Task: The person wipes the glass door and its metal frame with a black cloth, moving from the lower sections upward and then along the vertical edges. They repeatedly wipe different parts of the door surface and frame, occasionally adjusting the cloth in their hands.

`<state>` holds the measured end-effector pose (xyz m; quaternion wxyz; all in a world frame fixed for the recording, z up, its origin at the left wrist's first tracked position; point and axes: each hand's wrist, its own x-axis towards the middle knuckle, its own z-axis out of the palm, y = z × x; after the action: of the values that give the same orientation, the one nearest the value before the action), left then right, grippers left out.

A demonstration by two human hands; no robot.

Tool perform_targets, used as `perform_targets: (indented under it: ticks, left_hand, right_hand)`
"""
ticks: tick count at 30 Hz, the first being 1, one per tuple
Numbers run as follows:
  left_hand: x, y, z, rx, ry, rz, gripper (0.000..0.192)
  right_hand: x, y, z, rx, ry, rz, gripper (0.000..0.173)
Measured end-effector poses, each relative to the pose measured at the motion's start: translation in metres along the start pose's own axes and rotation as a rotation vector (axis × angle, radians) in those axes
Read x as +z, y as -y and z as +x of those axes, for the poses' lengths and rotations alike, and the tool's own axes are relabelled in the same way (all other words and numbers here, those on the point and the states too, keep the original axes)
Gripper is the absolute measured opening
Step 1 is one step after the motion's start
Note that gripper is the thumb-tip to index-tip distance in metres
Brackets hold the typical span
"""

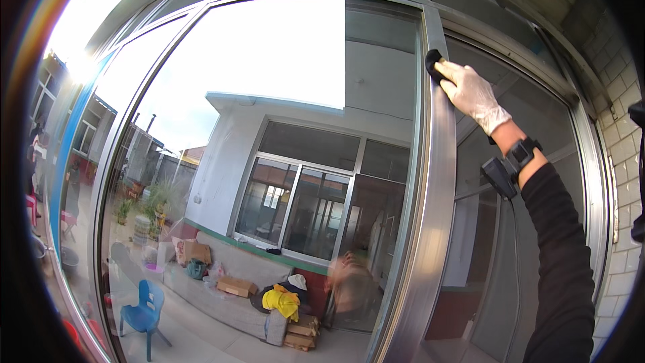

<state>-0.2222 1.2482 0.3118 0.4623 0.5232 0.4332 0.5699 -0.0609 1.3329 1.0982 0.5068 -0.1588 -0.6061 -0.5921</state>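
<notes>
My right hand (468, 89), in a thin translucent glove, holds a black pad or cloth (433, 65) by its fingers. The pad lies against the upper part of an upright metal window frame post (437, 161). To the left of the post is a large glass pane (302, 80), and to the right a darker pane (484, 242). A black device is strapped to my right wrist (521, 156), below a bare strip of forearm. My left hand is out of view.
Seen in or through the glass are a blue chair (143, 307), a grey sofa (201, 282) with a yellow cloth (282, 302), cardboard boxes (237, 286) and a white-framed window (297, 201). A blurred brownish shape (350, 282) is unclear. White wall tiles (625, 176) border the right.
</notes>
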Motion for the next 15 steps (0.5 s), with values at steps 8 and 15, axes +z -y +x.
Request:
perform_targets:
  ticks: [8,15]
  left_hand:
    - [0.001,-0.023,0.011,-0.089,-0.005,-0.008,0.036]
    - [0.002,-0.032,0.016,-0.134,0.007,-0.019,0.035]
  right_hand:
    - [0.05,-0.059,0.11,0.3,0.086,-0.094,0.046]
    - [0.063,-0.072,0.126,0.272,0.034,-0.058,0.049]
